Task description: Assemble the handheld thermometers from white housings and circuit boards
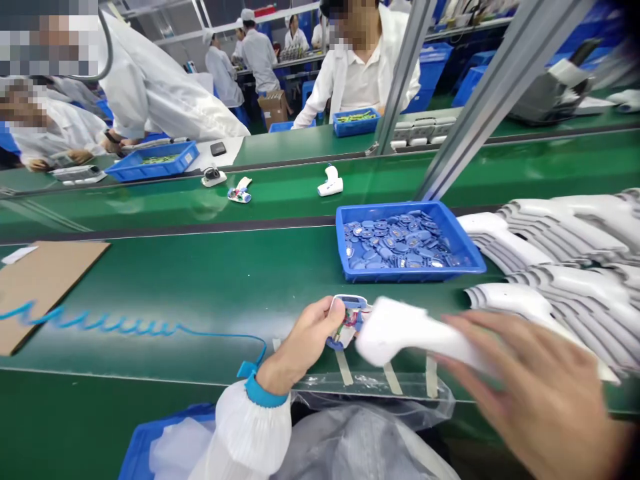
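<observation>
Head view: the left hand [303, 343] grips a blue-framed circuit assembly [347, 321] just beside the white plastic gun-shaped housing [410, 333], which the motion-blurred right hand [530, 393] curls around.

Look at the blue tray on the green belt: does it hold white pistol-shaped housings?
No, the blue plastic tray holds small round blue parts, while the white pistol-shaped housings lie stacked beside it.

Two hands in play: left hand [300, 343], right hand [530, 393]! One white plastic housing [405, 333], one circuit board [351, 320], and three blue trays [410, 243] in view!
</observation>
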A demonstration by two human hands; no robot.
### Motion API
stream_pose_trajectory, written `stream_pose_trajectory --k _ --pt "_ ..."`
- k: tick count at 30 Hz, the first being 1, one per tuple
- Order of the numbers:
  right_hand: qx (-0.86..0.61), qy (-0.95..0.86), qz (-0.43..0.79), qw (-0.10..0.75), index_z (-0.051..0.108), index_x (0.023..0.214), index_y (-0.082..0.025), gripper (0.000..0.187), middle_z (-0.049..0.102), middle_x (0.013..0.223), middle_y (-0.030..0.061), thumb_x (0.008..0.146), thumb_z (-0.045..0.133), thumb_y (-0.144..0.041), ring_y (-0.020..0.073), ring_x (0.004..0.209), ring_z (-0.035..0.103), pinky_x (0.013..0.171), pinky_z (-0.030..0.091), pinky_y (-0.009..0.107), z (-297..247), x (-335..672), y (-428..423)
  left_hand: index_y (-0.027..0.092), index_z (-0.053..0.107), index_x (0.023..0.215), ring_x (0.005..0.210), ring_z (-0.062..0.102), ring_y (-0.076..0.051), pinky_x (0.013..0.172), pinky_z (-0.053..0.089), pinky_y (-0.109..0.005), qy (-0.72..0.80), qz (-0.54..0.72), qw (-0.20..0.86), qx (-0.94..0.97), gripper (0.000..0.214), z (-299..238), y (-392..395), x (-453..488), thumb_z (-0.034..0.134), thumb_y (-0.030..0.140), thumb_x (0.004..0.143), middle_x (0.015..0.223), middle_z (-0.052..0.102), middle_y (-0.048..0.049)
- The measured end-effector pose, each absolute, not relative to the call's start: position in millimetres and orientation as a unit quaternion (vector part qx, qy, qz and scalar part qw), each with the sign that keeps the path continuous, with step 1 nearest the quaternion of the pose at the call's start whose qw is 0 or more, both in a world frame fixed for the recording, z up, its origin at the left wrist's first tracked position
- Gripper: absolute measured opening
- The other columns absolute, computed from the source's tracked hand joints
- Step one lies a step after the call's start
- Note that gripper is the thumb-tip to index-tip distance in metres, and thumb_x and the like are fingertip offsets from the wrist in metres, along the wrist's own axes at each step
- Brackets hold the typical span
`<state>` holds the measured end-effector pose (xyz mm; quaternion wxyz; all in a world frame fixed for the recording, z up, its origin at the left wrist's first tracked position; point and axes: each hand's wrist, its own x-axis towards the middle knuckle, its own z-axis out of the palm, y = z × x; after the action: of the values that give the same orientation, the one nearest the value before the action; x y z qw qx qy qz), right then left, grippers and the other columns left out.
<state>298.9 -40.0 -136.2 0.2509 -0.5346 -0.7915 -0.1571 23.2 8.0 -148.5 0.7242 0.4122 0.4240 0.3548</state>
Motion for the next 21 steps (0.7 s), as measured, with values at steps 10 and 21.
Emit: stream_pose_trajectory --k 10,21 --pt "-0.477 -0.84 -0.152 0.211 0.061 0.117 -0.019 0.023 0.073 0.11 0.0055 0.102 0.052 -0.034 0.0272 0.097 0.068 0.086 0.04 0.049 -133.7 236.3 -22.0 0.011 0.064 0.118 0.076 0.059 -0.015 0.064 0.042 -0.023 0.43 0.336 0.699 0.462 0.052 -154.3 3.1 17.4 0.078 0.045 0.081 0.086 0.068 -0.007" --pt "-0.537 -0.724 0.262 0.346 0.068 0.093 -0.025 0.03 0.069 0.089 -0.0006 0.099 0.052 -0.049 0.0131 0.077 0.064 0.068 0.048 0.025 -125.6 199.6 -2.0 0.016 0.063 0.103 0.074 0.059 -0.014 0.061 0.043 -0.023 0.473 0.279 0.538 0.64 0.034 -145.2 2.1 34.9 0.078 0.031 0.076 0.09 0.069 -0.0009"
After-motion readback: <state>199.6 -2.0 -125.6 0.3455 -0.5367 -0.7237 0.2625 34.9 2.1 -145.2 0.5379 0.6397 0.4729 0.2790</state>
